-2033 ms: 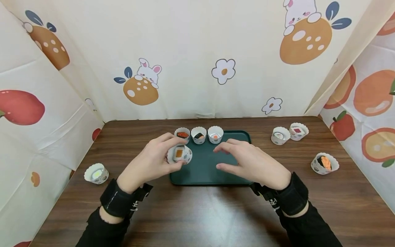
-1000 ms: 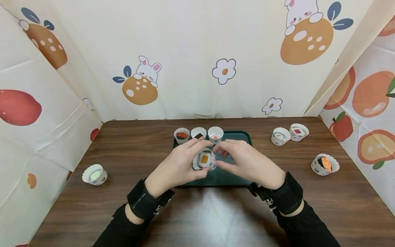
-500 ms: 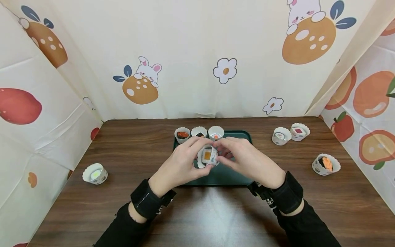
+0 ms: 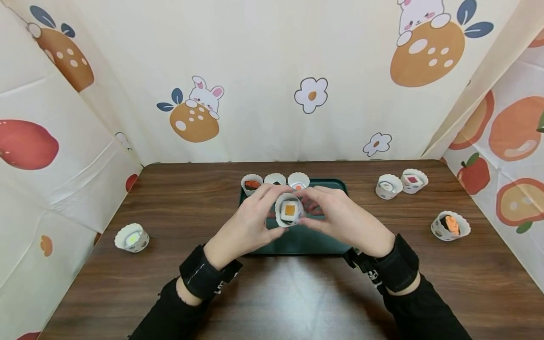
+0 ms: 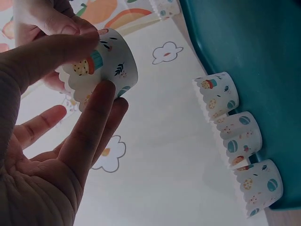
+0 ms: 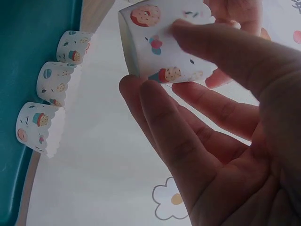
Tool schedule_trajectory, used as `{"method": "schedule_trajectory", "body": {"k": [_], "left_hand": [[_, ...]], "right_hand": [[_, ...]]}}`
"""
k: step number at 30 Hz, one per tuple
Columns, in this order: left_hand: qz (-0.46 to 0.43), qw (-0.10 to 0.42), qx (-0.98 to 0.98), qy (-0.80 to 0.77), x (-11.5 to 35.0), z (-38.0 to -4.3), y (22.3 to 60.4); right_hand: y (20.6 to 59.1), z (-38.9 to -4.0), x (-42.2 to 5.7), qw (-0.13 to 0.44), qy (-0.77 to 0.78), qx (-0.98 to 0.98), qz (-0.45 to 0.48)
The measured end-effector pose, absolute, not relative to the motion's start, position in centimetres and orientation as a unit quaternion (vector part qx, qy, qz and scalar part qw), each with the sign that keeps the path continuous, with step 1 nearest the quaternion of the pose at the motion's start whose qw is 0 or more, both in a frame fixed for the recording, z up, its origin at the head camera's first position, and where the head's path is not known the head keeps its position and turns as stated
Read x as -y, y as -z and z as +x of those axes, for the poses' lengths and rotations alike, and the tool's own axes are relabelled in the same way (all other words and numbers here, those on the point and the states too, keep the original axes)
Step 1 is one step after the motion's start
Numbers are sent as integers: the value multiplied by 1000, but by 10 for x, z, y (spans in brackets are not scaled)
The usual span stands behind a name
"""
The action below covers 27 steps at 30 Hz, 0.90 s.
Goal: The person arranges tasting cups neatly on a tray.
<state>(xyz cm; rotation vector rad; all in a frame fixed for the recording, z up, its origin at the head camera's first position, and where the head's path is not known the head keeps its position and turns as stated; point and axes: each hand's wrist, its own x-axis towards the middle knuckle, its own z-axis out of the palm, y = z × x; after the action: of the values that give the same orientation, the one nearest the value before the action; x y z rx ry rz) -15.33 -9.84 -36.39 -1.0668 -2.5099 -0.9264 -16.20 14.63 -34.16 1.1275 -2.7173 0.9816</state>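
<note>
Both hands hold one white paper baking cup with a scalloped rim and cupcake print, raised over a dark green tray. Inside the cup sits a sushi piece, white with an orange-yellow square on top. My left hand grips the cup's left side between thumb and fingers. From the other side my right hand pinches it; the right wrist view has the thumb on the printed wall and fingertips under it. Along the tray's far edge stand three more cups, the left one with orange-red topped sushi.
On the brown wooden table, a cup with pale green filling stands at the left. Two cups touch at the back right, one with a white piece, one red-centred. Nearer on the right is a cup of orange-topped sushi. Printed curtains enclose the table.
The left hand has carried the cup rightward from the tray's left side to its middle. The right hand has closed in and taken hold too, and the cup has risen slightly.
</note>
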Motion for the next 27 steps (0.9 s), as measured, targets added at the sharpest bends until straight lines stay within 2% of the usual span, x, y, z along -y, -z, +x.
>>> {"method": "schedule_trajectory", "body": {"k": [27], "left_hand": [[-363,114,857,348,97,-154,362]], "right_hand": [[346,-170,-149,-11,-320,883,343]]}}
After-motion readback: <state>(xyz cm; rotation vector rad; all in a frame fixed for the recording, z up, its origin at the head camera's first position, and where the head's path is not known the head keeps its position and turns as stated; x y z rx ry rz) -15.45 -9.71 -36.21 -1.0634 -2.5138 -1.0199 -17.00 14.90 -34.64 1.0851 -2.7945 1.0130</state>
